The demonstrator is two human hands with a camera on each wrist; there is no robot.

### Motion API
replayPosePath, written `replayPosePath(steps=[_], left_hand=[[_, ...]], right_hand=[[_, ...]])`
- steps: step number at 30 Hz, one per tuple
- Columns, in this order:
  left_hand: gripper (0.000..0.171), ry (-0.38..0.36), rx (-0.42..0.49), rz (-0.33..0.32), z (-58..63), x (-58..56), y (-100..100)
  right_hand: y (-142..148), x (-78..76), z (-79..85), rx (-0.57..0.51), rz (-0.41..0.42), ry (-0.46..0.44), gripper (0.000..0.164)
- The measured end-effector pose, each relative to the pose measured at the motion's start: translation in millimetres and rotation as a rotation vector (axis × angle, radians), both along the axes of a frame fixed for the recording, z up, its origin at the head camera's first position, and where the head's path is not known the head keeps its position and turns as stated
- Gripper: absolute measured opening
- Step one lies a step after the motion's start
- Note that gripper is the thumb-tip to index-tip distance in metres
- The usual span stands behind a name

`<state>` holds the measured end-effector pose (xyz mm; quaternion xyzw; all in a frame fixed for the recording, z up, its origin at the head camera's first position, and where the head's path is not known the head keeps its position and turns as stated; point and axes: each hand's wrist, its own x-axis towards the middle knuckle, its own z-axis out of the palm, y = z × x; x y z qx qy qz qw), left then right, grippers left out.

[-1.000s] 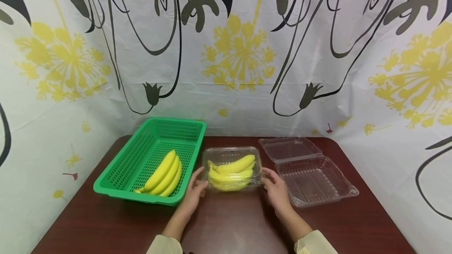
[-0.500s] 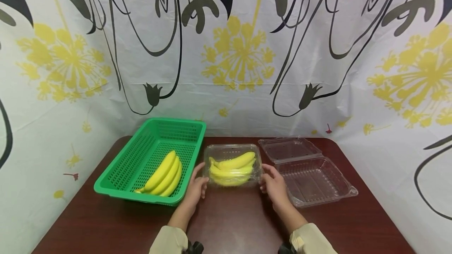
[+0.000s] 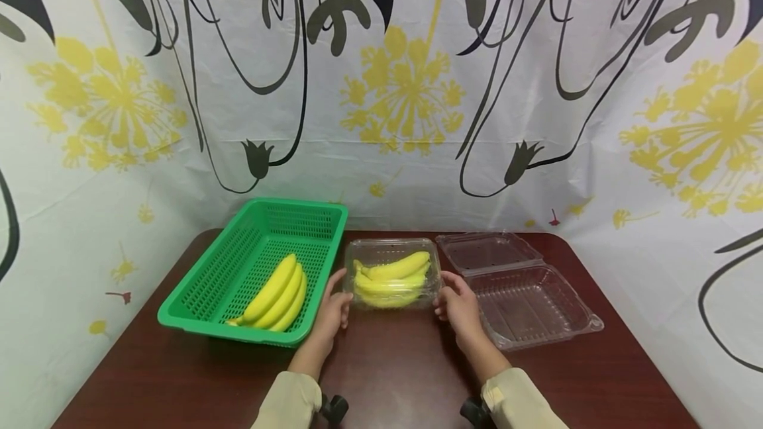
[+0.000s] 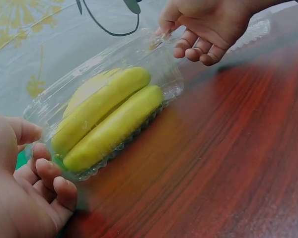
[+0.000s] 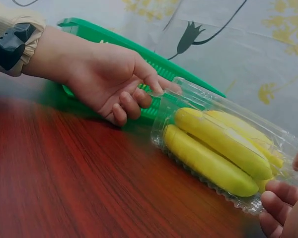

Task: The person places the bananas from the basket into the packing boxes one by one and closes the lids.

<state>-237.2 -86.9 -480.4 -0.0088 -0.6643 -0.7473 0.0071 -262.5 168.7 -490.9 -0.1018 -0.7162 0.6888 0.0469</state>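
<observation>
A closed clear plastic clamshell box (image 3: 391,244) with a bunch of bananas (image 3: 396,269) inside stands in the middle of the table. My left hand (image 3: 332,313) pinches its left rim between thumb and finger, the other fingers curled below. On the opposite side my right hand (image 3: 462,311) pinches the right rim the same way. Up close in the left wrist view, the bananas (image 4: 114,124) lie side by side under the lid. The right wrist view shows the left thumb right at the corner of the box (image 5: 161,111).
A green basket (image 3: 197,277) at the left holds another bunch of bananas (image 3: 277,296). To the right lies a second clear clamshell (image 3: 530,303), its lid folded back. A patterned cloth (image 3: 405,197) hangs behind the dark red table (image 3: 393,376).
Both hands have moved the box of bananas a little away from me, toward the back of the table. The basket and the second clamshell have stayed put.
</observation>
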Motion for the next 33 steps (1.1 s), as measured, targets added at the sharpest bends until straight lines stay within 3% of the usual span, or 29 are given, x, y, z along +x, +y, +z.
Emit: replayPosePath(steps=[13, 23, 33], left_hand=[[0.058, -0.023, 0.018, 0.002, 0.5, -4.3, -1], [0.057, -0.014, 0.025, 0.018, -26.9, -20.9, -1], [0.058, -0.004, 0.019, 0.030, -29.0, -20.9, 1]], right_hand=[[-1, -6.4, -4.6, 0.007, -0.006, 0.014, 0.047], [1, -6.7, -4.1, 0.032, -0.001, 0.022, 0.045], [2, -9.9, -5.9, 0.044, -0.005, 0.041, 0.045]])
